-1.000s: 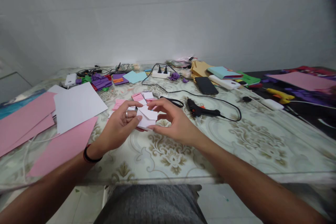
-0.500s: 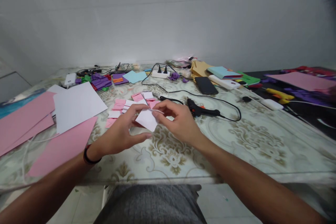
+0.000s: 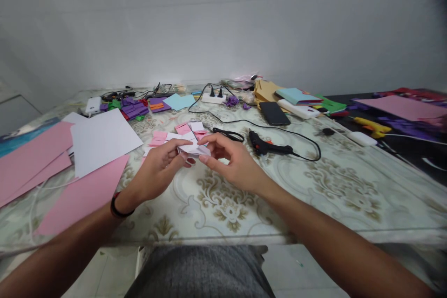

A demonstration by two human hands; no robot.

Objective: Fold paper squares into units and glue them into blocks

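Both hands grip a small piece of folded white paper (image 3: 194, 149) above the table. My left hand (image 3: 159, 167) pinches its left end between thumb and fingers, and a dark band circles that wrist. At the other end, the thumb and fingers of my right hand (image 3: 232, 160) close on the paper. Just behind lie pink folded paper pieces (image 3: 159, 137) and white folded paper pieces (image 3: 197, 126), partly hidden by my hands. Black-handled scissors (image 3: 228, 135) rest beyond my right hand, and a black glue gun (image 3: 267, 144) lies to its right.
White sheets (image 3: 104, 142) and pink sheets (image 3: 87, 200) cover the left side. A power strip (image 3: 213, 98) stands at the back, its black cord looping around the glue gun. A phone (image 3: 274, 113), a white power bank (image 3: 298, 109) and a yellow glue gun (image 3: 372, 125) lie to the right.
The white paper has been tilted and folded flatter between my hands. My left thumb has moved up onto it, and my right fingers have shifted along its edge.
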